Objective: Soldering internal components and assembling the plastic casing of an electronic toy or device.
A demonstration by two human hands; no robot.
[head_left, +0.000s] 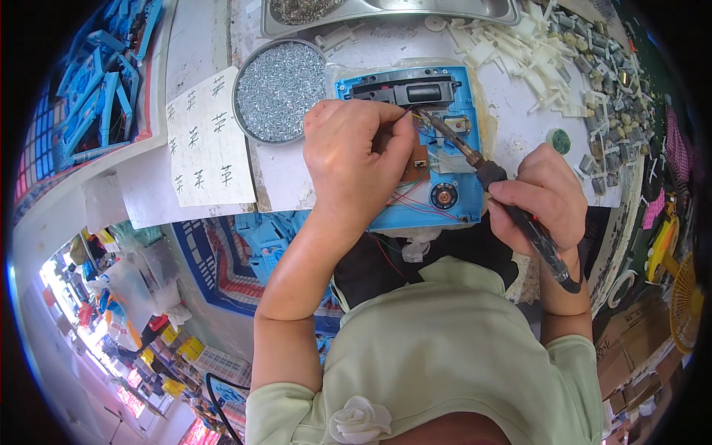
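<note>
In my right hand [540,196] is a soldering iron [475,157] with a black handle, gripped like a pen. Its metal tip reaches up and left into an open blue plastic casing [466,89]. My left hand [356,152] is closed in a pinch over the casing's left side, fingertips close to the iron's tip; what they pinch is too small to make out. Inside the casing are a black part with a dark roller-like piece [424,93], a brown circuit board [417,165] partly behind my left hand, thin wires [415,208] and a round speaker-like part [444,196].
A round tin of small metal screws or pins [280,89] stands left of the casing, beside a handwritten paper sheet [209,141]. White plastic parts [512,55] and small grey motor-like parts [612,111] lie at the right. A metal tray [393,10] is at the back. Blue casings [96,93] fill a left bin.
</note>
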